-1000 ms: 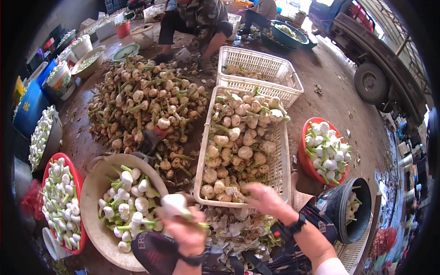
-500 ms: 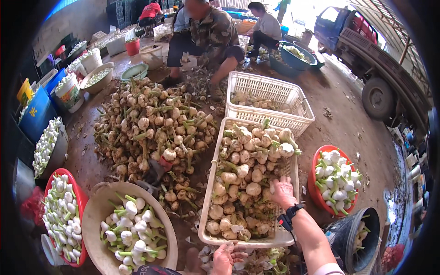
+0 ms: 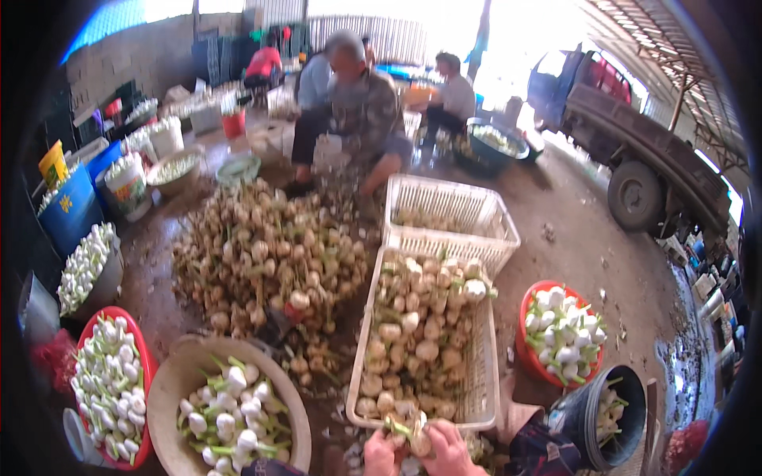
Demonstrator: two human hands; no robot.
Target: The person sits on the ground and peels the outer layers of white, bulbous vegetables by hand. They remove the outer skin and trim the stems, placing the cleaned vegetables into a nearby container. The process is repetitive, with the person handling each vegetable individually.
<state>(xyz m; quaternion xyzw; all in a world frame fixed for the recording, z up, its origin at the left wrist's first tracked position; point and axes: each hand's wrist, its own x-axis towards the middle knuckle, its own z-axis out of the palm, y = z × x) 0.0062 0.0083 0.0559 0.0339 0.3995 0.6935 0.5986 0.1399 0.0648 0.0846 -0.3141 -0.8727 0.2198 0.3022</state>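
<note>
Just past the near edge of a cream plastic crate [image 3: 486,357], my two hands meet on a garlic bulb [image 3: 414,435] with some green stem showing. My left hand [image 3: 382,455] is closed at its stem side, and my right hand [image 3: 449,451] is closed round the other side. Part of the bulb is hidden by my fingers. Unpeeled, brownish garlic bulbs [image 3: 421,325] fill much of the crate. To the left stands a wide beige basin [image 3: 168,397] holding cleaned white garlic with green stems. Peelings lie below the crate, partly covered by my hands.
A large garlic heap [image 3: 262,254] lies left of the crate. Beyond is a second crate [image 3: 452,239]. Red basins of white garlic stand at right [image 3: 524,349] and left [image 3: 148,357], with a dark bucket [image 3: 631,397] at lower right. A person [image 3: 357,103] sits opposite; a truck [image 3: 635,143] stands behind.
My right hand has left the garlic inside the crate and come back to the near edge beside my left hand. A garlic bulb is now between them. The view has tilted up.
</note>
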